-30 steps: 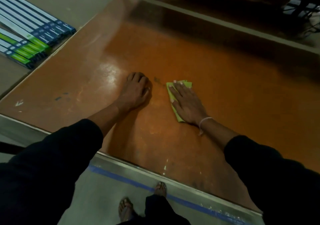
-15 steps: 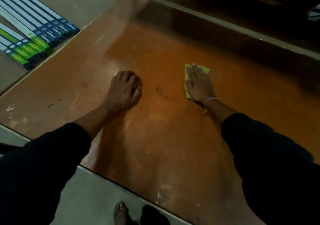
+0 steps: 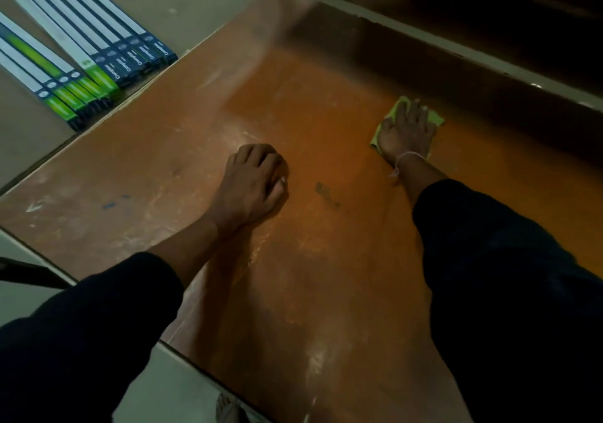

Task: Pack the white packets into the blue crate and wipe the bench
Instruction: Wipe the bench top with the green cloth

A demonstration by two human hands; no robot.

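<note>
Table [image 3: 326,292], orange and scuffed, fills the view. Long boxes [image 3: 81,60] lie beyond its left edge. Left hand [image 3: 253,184] rests knuckled, fingers curled, holding nothing. Right hand [image 3: 406,132] presses straight fingers flat on green cloth [image 3: 435,119] near the far edge.

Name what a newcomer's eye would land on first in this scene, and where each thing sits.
First, the green cloth pressed flat under the right hand at the far right of the orange bench. Next, the left hand, fingers curled, resting mid-bench. Then the long white boxes with blue and green ends on the floor, upper left.
</note>
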